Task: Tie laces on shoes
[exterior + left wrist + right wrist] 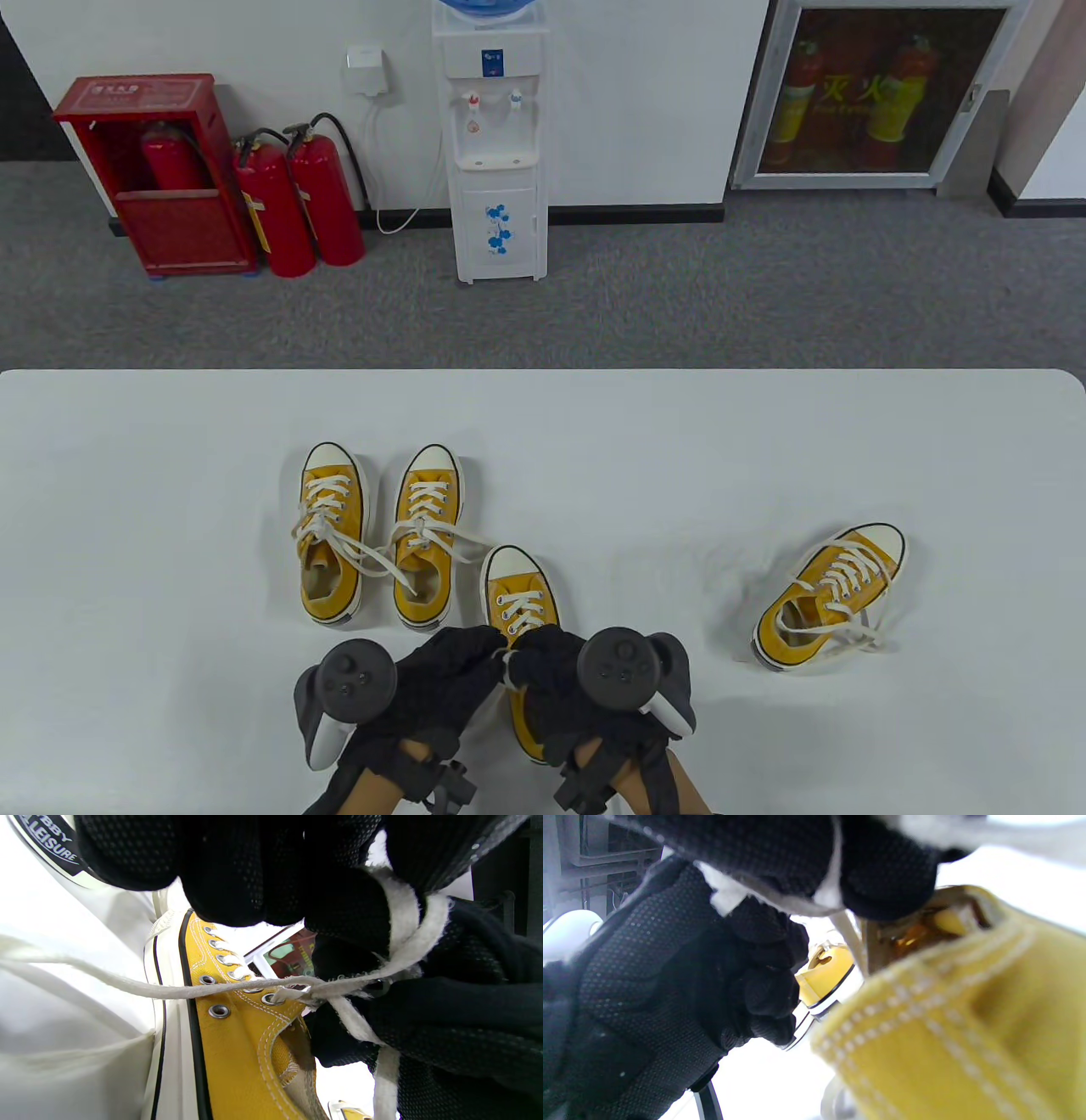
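A yellow canvas shoe (519, 598) with a white toe cap points away from me at the table's near edge. Both gloved hands meet over its tongue. My left hand (462, 658) and right hand (543, 658) each pinch part of its white lace (509, 655). In the left wrist view the lace (407, 942) wraps over black fingers (348, 908) and one strand runs off to the left above the shoe's eyelets (220, 1010). In the right wrist view a curled finger (882, 870) holds a lace strand (831, 895) above the shoe's collar (950, 1018).
A pair of yellow shoes (377, 535) with loosely tied laces stands just beyond and left of my hands. A fourth yellow shoe (831, 594) lies at an angle on the right. The white table (764, 441) ends at a far edge with grey floor behind.
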{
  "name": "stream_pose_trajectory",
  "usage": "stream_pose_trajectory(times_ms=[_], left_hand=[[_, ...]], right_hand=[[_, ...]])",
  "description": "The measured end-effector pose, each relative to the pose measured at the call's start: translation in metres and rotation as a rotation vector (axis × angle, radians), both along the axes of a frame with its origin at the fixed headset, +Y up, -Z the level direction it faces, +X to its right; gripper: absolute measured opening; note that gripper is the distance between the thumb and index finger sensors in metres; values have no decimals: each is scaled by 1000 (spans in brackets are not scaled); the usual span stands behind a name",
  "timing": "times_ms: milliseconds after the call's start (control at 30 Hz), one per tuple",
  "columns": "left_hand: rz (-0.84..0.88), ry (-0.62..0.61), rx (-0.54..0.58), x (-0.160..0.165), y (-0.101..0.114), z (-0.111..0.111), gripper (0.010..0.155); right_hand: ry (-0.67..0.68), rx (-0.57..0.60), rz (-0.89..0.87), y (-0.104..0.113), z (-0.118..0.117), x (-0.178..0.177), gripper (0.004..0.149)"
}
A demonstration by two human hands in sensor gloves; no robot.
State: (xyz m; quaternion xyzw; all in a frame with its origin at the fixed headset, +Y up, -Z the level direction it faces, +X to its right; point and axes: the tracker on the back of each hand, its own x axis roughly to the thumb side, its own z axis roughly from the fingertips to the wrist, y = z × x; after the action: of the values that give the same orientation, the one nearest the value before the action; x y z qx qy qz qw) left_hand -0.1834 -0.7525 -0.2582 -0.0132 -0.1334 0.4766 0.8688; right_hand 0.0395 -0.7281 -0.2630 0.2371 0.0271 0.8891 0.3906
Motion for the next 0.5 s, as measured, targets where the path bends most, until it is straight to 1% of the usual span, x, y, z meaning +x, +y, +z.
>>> stream_pose_trajectory(times_ms=[200, 333, 500], left_hand=[[61, 22, -29, -2, -2, 0, 48], [83, 73, -18, -2, -1, 1, 41], [-20, 72, 15, -2, 3, 0, 39]], right_hand=[[-8, 25, -1, 0, 1, -1, 44], [-15, 57, 16, 1, 3, -3, 43], [-2, 39, 42, 2, 2, -3, 43]])
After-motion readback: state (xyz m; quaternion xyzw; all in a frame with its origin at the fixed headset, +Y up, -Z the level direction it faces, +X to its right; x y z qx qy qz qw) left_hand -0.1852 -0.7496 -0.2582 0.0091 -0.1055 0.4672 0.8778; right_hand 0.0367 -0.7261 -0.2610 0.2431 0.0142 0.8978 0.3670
